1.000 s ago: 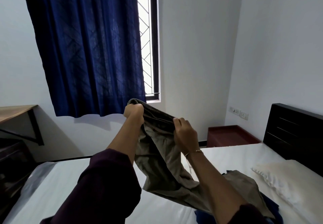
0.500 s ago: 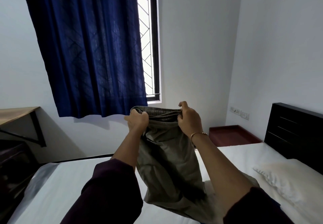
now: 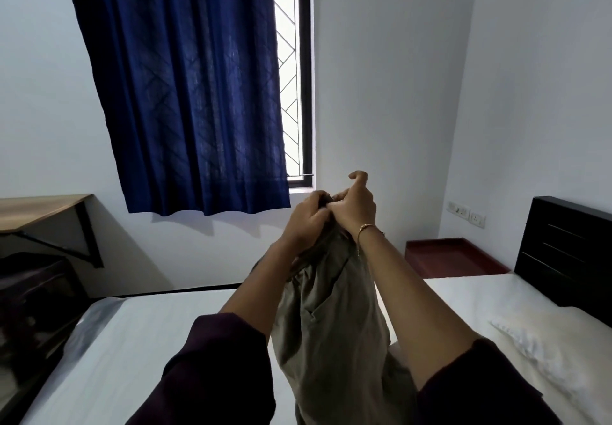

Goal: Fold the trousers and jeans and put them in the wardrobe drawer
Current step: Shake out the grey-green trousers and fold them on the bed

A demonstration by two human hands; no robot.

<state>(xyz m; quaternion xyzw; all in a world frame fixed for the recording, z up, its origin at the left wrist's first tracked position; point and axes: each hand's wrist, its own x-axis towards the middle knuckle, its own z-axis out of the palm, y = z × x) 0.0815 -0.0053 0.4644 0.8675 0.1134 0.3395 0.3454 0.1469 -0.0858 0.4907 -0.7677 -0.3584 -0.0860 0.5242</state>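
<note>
Grip of both hands (image 3: 331,216) on trousers (image 3: 331,308)

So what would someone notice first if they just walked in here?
Probably the two hands, left hand and right hand, raised mid-frame, pinching together the top of the khaki trousers that hang over the white bed. Next, the big navy curtain covers most of the window at upper left.

text: none legible | labels: none | brands: none | numbers: none | signs: none | surfaces checked: all in head view
</note>
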